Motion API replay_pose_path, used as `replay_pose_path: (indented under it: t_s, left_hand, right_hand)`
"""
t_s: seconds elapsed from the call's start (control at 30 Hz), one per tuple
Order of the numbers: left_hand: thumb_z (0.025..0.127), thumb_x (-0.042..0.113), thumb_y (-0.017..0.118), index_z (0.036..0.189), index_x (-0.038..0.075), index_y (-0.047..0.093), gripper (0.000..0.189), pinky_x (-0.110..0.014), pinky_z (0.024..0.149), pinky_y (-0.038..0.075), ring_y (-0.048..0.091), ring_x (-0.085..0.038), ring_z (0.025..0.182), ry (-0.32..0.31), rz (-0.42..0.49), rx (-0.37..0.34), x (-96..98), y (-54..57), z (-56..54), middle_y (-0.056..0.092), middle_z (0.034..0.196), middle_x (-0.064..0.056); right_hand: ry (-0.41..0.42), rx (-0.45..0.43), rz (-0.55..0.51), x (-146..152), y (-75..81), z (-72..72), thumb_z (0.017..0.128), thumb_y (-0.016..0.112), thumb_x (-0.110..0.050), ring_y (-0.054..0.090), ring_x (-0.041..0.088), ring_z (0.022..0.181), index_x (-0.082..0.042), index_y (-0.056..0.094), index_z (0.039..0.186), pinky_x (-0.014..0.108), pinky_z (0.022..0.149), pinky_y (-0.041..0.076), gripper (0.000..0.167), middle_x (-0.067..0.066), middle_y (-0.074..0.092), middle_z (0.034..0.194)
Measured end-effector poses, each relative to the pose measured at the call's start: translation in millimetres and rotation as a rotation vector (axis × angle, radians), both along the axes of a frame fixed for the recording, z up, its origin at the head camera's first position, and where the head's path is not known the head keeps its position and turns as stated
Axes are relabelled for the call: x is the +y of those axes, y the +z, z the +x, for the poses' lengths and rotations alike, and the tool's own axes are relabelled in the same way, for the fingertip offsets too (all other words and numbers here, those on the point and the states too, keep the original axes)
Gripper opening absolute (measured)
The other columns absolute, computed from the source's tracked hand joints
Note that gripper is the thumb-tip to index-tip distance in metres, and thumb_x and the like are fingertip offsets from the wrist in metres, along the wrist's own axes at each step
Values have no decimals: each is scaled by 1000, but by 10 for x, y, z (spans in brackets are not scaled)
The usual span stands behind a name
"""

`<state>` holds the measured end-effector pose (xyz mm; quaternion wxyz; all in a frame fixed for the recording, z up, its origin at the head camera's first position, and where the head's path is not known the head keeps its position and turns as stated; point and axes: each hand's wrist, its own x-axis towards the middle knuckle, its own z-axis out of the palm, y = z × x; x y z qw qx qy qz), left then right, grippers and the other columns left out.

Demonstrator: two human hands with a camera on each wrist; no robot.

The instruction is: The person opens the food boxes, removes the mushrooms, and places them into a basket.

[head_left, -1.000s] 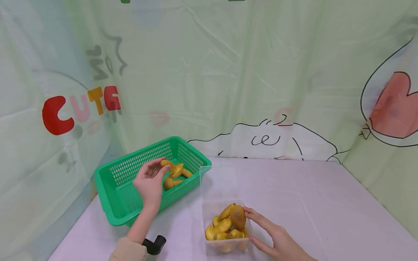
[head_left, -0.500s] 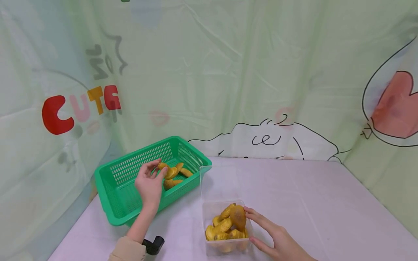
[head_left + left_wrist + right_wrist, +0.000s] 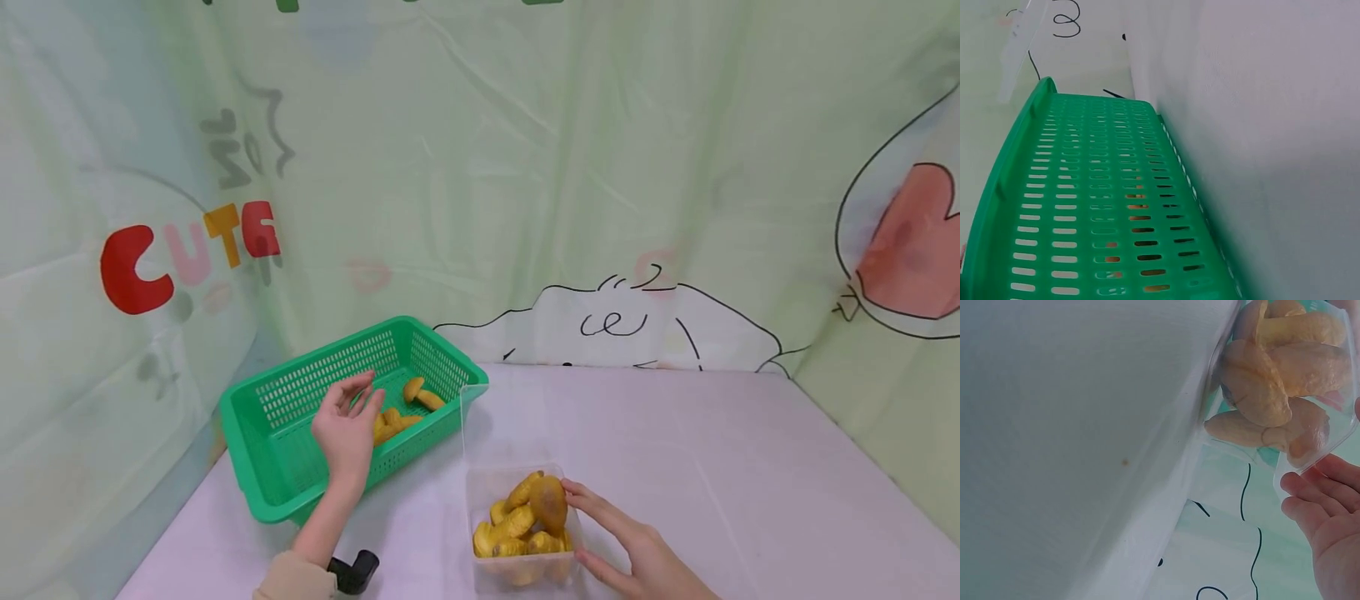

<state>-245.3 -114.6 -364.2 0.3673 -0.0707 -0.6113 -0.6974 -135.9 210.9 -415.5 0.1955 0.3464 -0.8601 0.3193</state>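
My left hand [image 3: 347, 425] hovers over the green slotted basket [image 3: 266, 500], thumb and fingertips apart, nothing between them. Below the fingers lie mushrooms [image 3: 390, 427], partly hidden by the hand, and one more mushroom [image 3: 424, 394] rests nearer the basket's back right. The left wrist view shows the basket's side wall [image 3: 1094, 187], with brownish bits through its slots. My right hand [image 3: 626, 542] touches the right side of a clear plastic box [image 3: 525, 575] with fairly straight fingers and thumb. Yellow-brown mushrooms [image 3: 1257, 384] fill that box.
The box's clear lid [image 3: 474, 425] stands raised on its left, near the basket's right corner. A small black object [image 3: 358, 573] is beside my left wrist. A pale tablecloth [image 3: 675, 442] covers the table, and a printed curtain [image 3: 487, 183] hangs behind and at the left.
The mushroom that my left fingers pinched is let go and now lies in the basket. The left fingers have spread apart. The right hand and the box stay in place.
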Motion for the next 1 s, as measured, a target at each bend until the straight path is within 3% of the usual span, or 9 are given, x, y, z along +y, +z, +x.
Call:
replay_pose_path:
  t_s: [0.2, 0.47, 0.6, 0.8, 1.0]
  left_hand:
    - [77, -15, 66, 98, -17, 60, 23, -33, 83, 51, 59, -36, 99, -47, 0, -21, 83, 126, 141, 63, 99, -26]
    - [77, -7, 70, 97, -11, 63, 22, -32, 82, 51, 60, -34, 97, -136, 11, 29, 177, 44, 97, 63, 99, -25]
    - [77, -4, 72, 97, -10, 64, 22, -32, 80, 52, 62, -29, 94, -197, 12, 45, 253, 60, 141, 64, 98, -25]
    - [77, -1, 72, 96, -10, 65, 22, -34, 77, 53, 64, -30, 90, -352, -18, 36, 410, 75, 261, 65, 95, -25]
    - [78, -1, 71, 99, -9, 65, 23, -36, 77, 53, 64, -31, 91, -531, -113, 14, 584, 15, 370, 66, 95, -22]
  right_hand:
    - [-1, -9, 5, 0, 11, 2, 81, 72, -13, 47, 12, 120, -11, 48, 133, 23, 88, 47, 58, 8, 46, 136]
    - [-17, -44, 31, 3, 41, 1, 82, 71, -14, 52, 14, 115, -12, 47, 134, 28, 85, 50, 58, 7, 46, 137]
    - [-24, -57, 46, 7, 53, 7, 83, 70, -16, 52, 15, 114, -13, 46, 135, 29, 85, 50, 57, 6, 45, 138]
    - [-29, -65, 49, 5, 56, 15, 84, 70, -18, 53, 15, 114, -13, 46, 135, 29, 84, 51, 57, 5, 45, 138]
    - [-11, -41, 45, 14, 43, 15, 83, 71, -16, 53, 14, 114, -11, 46, 135, 28, 85, 50, 57, 6, 45, 138]
